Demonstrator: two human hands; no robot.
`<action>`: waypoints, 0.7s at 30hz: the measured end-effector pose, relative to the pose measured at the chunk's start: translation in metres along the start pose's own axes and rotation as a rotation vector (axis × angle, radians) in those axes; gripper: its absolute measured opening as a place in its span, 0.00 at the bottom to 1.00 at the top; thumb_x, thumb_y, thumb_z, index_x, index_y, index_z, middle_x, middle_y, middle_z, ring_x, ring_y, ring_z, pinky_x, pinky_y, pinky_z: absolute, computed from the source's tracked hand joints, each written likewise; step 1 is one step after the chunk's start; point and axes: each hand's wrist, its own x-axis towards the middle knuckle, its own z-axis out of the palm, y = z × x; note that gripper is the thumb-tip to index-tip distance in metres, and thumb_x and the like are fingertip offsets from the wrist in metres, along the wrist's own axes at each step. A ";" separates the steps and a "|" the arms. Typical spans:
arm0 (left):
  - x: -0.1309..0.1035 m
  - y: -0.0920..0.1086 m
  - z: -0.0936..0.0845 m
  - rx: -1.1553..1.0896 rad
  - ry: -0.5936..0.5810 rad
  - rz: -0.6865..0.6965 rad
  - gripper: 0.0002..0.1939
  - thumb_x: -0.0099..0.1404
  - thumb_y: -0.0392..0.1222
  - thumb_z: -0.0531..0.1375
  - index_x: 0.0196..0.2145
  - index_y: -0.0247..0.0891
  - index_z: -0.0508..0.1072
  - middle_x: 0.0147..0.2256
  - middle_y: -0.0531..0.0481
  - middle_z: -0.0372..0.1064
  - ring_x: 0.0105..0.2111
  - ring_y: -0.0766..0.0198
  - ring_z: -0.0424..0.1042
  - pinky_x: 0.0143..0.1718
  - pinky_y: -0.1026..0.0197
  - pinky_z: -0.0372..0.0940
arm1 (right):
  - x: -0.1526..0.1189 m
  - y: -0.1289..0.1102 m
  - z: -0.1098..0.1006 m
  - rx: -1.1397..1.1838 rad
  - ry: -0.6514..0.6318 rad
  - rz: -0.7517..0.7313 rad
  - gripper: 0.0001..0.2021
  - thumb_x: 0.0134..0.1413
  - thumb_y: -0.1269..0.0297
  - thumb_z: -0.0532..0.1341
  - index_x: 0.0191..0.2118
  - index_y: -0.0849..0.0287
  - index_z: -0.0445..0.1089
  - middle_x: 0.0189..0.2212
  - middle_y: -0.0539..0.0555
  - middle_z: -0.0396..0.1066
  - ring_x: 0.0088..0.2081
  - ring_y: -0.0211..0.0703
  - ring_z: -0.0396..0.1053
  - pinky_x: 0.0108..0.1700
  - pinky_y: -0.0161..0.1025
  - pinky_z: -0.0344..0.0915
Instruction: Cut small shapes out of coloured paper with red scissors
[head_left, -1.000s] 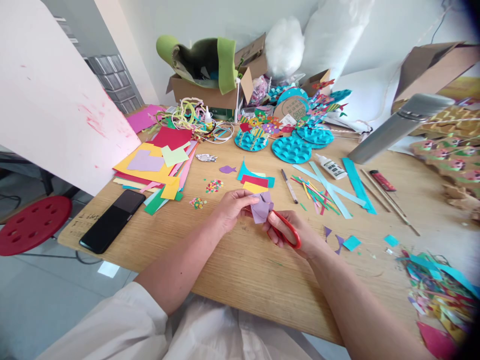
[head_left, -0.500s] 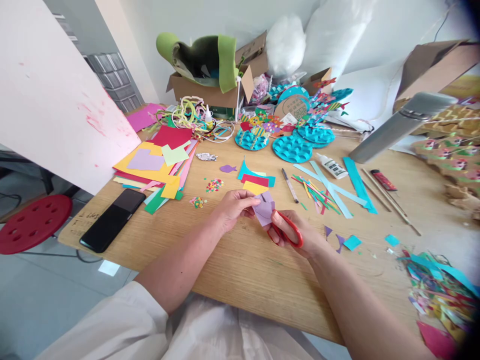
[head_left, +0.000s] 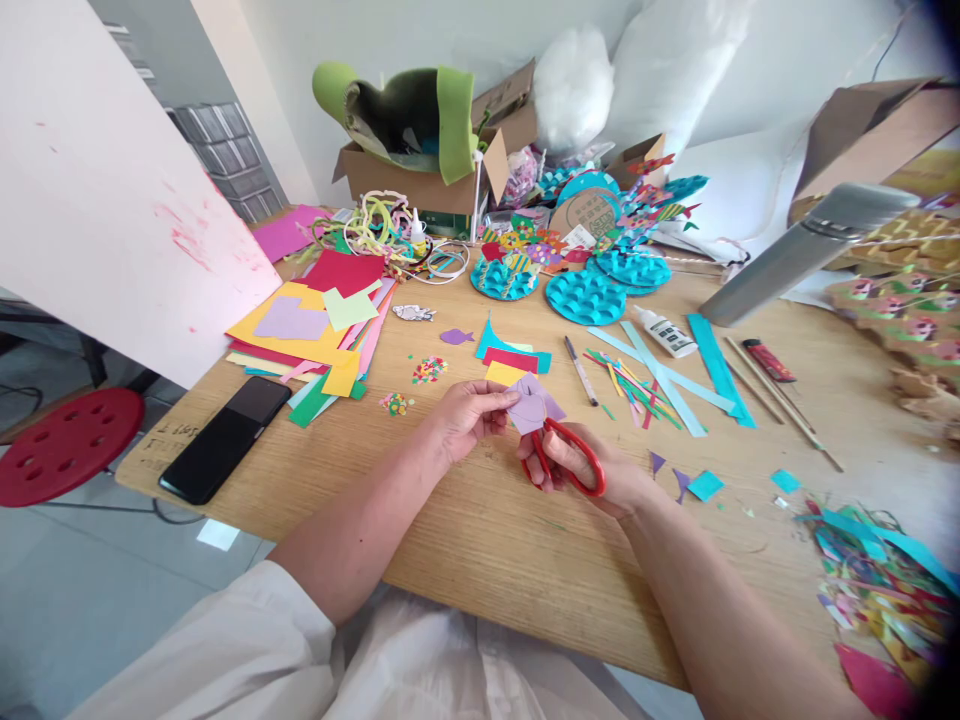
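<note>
Above the wooden table [head_left: 480, 530], a piece of purple paper [head_left: 529, 404] is pinched between the thumb and fingers of the left hand [head_left: 474, 418], while red-handled scissors [head_left: 581, 462] are gripped at it, handles parted, by the right hand [head_left: 574, 465].

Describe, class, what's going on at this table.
A person's left hand holds a small piece of purple paper. The right hand grips red-handled scissors at its near edge; the blades are hard to make out. A purple paper fish lies on the wooden table beyond the hands, with a pen to the right and a black phone to the left.
</note>
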 end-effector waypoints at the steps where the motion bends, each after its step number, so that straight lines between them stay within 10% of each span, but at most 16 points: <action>1: 0.000 0.000 0.000 0.000 0.001 0.001 0.17 0.43 0.42 0.73 0.27 0.31 0.74 0.24 0.51 0.69 0.22 0.74 0.62 0.26 0.66 0.56 | 0.000 -0.001 0.001 0.003 0.002 -0.001 0.30 0.44 0.32 0.62 0.30 0.61 0.67 0.22 0.53 0.68 0.22 0.36 0.63 0.24 0.34 0.56; 11: -0.002 -0.001 0.002 0.026 0.015 -0.011 0.12 0.47 0.38 0.70 0.27 0.32 0.72 0.24 0.51 0.68 0.22 0.72 0.65 0.27 0.65 0.59 | 0.002 -0.005 0.001 -0.054 0.021 0.054 0.27 0.33 0.40 0.72 0.23 0.61 0.67 0.19 0.50 0.67 0.20 0.35 0.62 0.23 0.33 0.57; 21: -0.001 0.000 0.002 0.150 0.050 0.039 0.09 0.49 0.39 0.68 0.26 0.31 0.74 0.23 0.51 0.68 0.21 0.72 0.64 0.25 0.65 0.60 | 0.002 -0.001 0.000 -0.100 0.074 0.071 0.26 0.42 0.39 0.67 0.20 0.60 0.63 0.15 0.49 0.64 0.17 0.33 0.58 0.21 0.33 0.49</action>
